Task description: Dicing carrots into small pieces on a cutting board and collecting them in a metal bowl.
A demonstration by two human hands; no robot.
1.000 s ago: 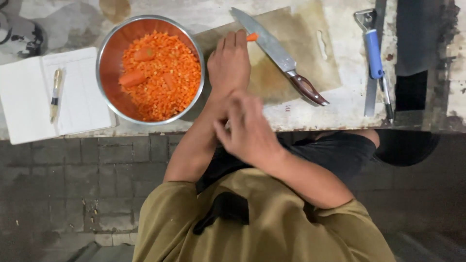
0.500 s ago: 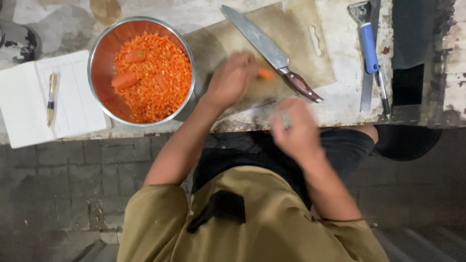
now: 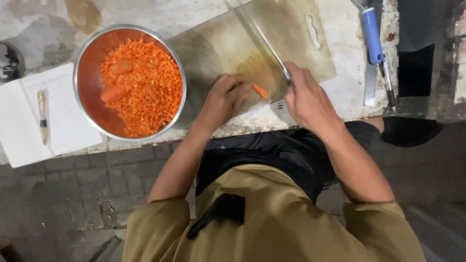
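Note:
My left hand (image 3: 225,99) rests on a worn cutting board (image 3: 301,48) and pinches a small orange carrot piece (image 3: 260,90) at its fingertips. My right hand (image 3: 308,99) is closed around the handle of a large knife (image 3: 264,39), whose blade lies blurred across the board, pointing away from me. A round metal bowl (image 3: 85,63) left of the board holds a heap of diced carrot (image 3: 145,92) with a few bigger carrot chunks on top.
A white notebook (image 3: 68,131) with a pen (image 3: 42,116) lies left of the bowl. A blue-handled tool (image 3: 373,36) lies right of the board on the stained counter. A tiled floor lies below the counter edge.
My right hand moved from near my body up to the board and took hold of the knife. My left hand slid down the board with the carrot piece.

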